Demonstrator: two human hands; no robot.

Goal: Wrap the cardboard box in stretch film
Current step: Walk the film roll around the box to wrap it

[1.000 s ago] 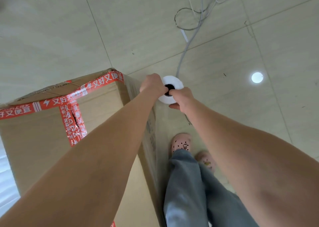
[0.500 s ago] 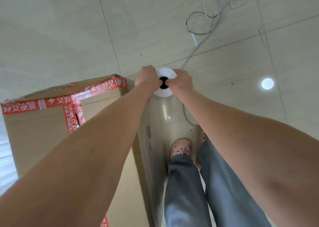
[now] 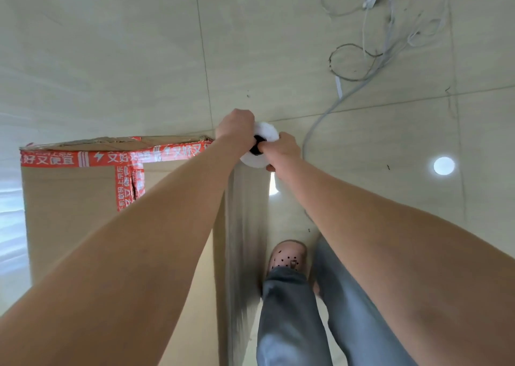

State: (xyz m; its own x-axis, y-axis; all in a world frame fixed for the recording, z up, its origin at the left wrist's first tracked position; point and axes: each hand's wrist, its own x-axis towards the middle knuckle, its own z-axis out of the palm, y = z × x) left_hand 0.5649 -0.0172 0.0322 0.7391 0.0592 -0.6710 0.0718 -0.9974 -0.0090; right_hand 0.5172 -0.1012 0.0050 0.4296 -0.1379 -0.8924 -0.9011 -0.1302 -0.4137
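The step in hand looks like carrying the film round a corner of the tall brown cardboard box (image 3: 69, 226), which is sealed along its top edge with red printed tape (image 3: 55, 158). Both arms reach forward together. The left hand (image 3: 235, 127) is curled over the white end of the upright roll of clear stretch film (image 3: 267, 134), and the right hand (image 3: 281, 151) grips the same end from the other side, by its black core. Exactly how the fingers lie under the roll cannot be told. The roll sits just past the box's far right corner, close beside it. A translucent sheet of film (image 3: 245, 240) runs from it back along the box's right-hand face, beside a pink perforated shoe (image 3: 288, 257). The box itself lies left of and below both hands. The next move, as I judge it, calls for swinging the roll leftwards across the far face with the sheet held taut — and for stepping clear of the loose grey cables (image 3: 359, 62) on the pale tiled floor (image 3: 111, 59).
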